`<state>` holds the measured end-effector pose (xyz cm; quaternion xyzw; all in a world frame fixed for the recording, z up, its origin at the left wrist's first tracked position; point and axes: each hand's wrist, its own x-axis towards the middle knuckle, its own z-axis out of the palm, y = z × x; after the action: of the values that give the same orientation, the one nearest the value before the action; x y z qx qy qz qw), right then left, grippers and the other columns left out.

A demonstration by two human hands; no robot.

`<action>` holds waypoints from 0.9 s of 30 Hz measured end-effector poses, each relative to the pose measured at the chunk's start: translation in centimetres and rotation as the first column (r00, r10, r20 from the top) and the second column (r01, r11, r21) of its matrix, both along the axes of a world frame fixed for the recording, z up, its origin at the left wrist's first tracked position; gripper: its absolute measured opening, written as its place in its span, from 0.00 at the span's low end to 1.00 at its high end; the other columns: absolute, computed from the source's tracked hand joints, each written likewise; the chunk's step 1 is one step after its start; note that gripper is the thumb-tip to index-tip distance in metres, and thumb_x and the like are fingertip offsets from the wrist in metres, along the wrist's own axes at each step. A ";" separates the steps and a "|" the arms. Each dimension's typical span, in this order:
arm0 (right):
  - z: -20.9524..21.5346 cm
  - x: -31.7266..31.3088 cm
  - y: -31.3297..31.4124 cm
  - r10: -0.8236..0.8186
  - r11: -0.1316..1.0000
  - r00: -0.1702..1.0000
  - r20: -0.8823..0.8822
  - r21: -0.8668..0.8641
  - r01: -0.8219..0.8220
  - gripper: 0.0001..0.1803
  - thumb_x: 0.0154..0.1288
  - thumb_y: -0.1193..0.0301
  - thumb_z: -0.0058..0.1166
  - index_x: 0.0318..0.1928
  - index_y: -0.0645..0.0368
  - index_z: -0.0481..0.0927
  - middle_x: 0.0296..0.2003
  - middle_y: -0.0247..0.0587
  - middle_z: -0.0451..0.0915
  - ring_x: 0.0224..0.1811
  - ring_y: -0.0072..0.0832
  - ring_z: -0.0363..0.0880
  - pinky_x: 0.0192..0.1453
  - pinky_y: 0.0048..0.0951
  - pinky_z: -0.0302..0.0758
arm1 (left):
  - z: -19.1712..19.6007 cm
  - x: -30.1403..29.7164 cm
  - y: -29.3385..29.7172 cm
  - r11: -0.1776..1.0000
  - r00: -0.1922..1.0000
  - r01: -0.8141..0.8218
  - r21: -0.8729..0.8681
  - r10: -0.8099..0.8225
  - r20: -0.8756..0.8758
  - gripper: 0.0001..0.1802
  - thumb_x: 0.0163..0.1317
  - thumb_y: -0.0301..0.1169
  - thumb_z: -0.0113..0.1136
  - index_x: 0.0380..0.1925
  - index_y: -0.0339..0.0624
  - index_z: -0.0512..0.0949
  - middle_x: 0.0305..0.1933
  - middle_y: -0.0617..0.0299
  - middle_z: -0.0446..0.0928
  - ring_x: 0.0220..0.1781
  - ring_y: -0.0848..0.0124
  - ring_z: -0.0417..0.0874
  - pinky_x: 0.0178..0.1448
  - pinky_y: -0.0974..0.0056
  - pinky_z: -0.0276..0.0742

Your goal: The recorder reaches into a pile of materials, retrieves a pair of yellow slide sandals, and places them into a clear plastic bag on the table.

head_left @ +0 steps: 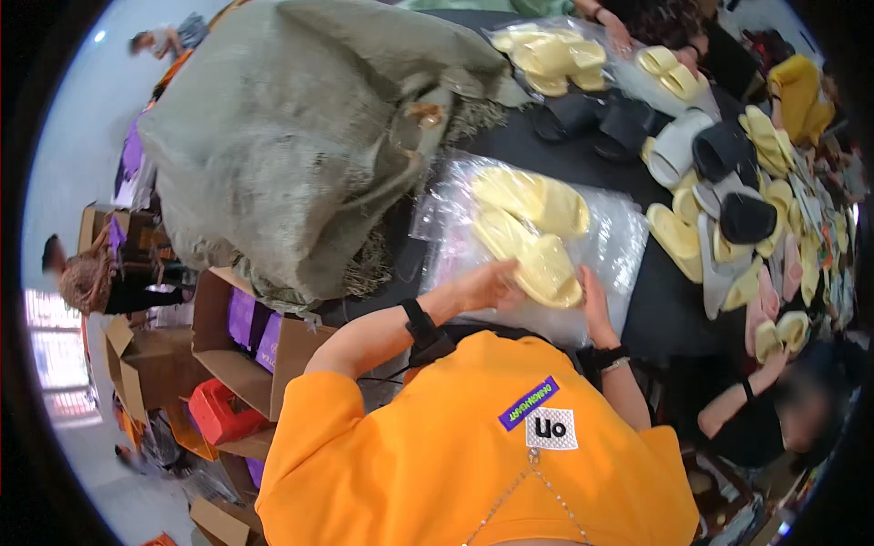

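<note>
A pale yellow slide slipper (546,273) lies at a slant on clear plastic, between my two hands. My left hand (489,284) is at its near left edge, fingers curled against its side and slightly blurred. Fingers of my right hand (596,308) press along its right end; the thumb is hard to make out. Just beyond lies the matching slipper (546,205), under a shiny clear film. Flat clear plastic bags (614,250) are spread beneath the pair on the black table. Whether the nearer slipper is inside a bag, I cannot tell.
A large grey-green woven sack (282,136) bulks at the left. Loose yellow, white, black and pink slippers (728,218) heap at the right. Across the table, another person's hands (619,36) are by bagged yellow slippers (551,59). Cardboard boxes (300,364) stand lower left.
</note>
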<state>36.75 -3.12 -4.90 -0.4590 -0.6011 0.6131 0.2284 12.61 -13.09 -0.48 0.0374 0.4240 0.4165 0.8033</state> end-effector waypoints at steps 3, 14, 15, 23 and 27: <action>1.5 -1.0 -1.3 -0.057 0.967 0.990 -0.132 -0.253 0.022 0.29 0.66 0.63 0.44 0.64 0.61 0.54 0.53 0.43 0.69 0.52 0.28 0.68 0.55 0.30 0.66 | -2.9 -1.9 -2.4 0.857 0.881 0.452 0.248 -0.387 -0.272 0.19 0.63 0.46 0.48 0.43 0.43 0.74 0.36 0.60 0.78 0.35 0.71 0.78 0.40 0.66 0.75; -7.0 2.3 0.4 -0.128 0.878 0.955 -0.268 -0.479 -0.016 0.35 0.62 0.75 0.47 0.65 0.53 0.44 0.53 0.51 0.64 0.50 0.39 0.71 0.48 0.43 0.74 | 1.8 -10.1 -0.6 0.868 -0.455 0.281 0.409 0.496 -0.740 0.23 0.62 0.43 0.48 0.51 0.39 0.65 0.46 0.52 0.73 0.43 0.62 0.76 0.49 0.60 0.69; -7.6 2.4 0.7 -0.130 0.882 0.955 -0.267 -0.472 -0.012 0.35 0.61 0.76 0.46 0.65 0.53 0.44 0.53 0.51 0.64 0.50 0.39 0.71 0.47 0.43 0.74 | 0.3 -10.7 -0.8 0.870 -0.462 0.273 0.410 0.493 -0.738 0.23 0.62 0.43 0.48 0.51 0.39 0.65 0.46 0.52 0.73 0.43 0.62 0.76 0.49 0.60 0.69; -4.2 1.9 1.6 -0.184 0.880 0.905 -0.383 -0.474 -0.021 0.36 0.60 0.77 0.47 0.65 0.54 0.44 0.51 0.51 0.66 0.46 0.38 0.73 0.45 0.41 0.75 | -3.3 -11.5 -3.9 0.963 0.780 -0.254 0.094 0.261 -0.569 0.15 0.59 0.32 0.51 0.43 0.38 0.65 0.37 0.57 0.69 0.34 0.68 0.74 0.36 0.61 0.73; -4.8 2.7 2.4 -0.175 0.908 0.959 -0.222 -0.413 0.070 0.34 0.59 0.77 0.48 0.63 0.55 0.48 0.51 0.49 0.65 0.48 0.36 0.71 0.46 0.42 0.74 | -4.4 -11.1 -6.2 0.971 0.883 -0.237 0.033 0.230 -0.409 0.14 0.57 0.23 0.50 0.45 0.38 0.66 0.34 0.59 0.70 0.30 0.70 0.74 0.32 0.65 0.72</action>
<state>39.40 -0.69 -9.67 -0.4509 -0.3981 0.7611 0.2428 1.53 -19.26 -4.93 0.0653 0.5879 0.4893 0.6409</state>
